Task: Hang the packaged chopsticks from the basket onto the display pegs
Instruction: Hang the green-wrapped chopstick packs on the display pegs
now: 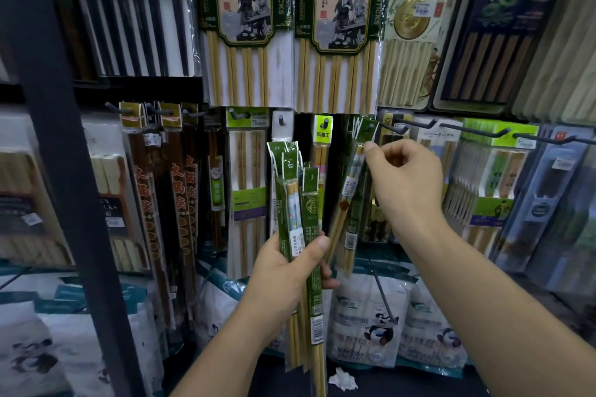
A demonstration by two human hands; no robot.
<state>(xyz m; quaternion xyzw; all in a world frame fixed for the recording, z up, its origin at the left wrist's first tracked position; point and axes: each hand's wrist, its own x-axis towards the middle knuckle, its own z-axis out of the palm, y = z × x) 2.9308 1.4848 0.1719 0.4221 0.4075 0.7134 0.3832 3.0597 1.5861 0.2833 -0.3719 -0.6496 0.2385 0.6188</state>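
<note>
My left hand (290, 271) grips a bundle of several green-packaged chopsticks (295, 203), held upright in front of the display. My right hand (403, 177) pinches the top of one more green chopstick pack (353, 190), which tilts with its header up by a dark display peg (395, 126). Whether the pack's hole is on the peg is hidden by its header. No basket is in view.
Large hot-pot chopstick packs (245, 26) hang above. More pegs (477, 131) with chopstick packs run to the right, and dark red packs (180, 190) hang at left. A black shelf post (64, 138) stands at left. White bags with pandas (371, 325) sit below.
</note>
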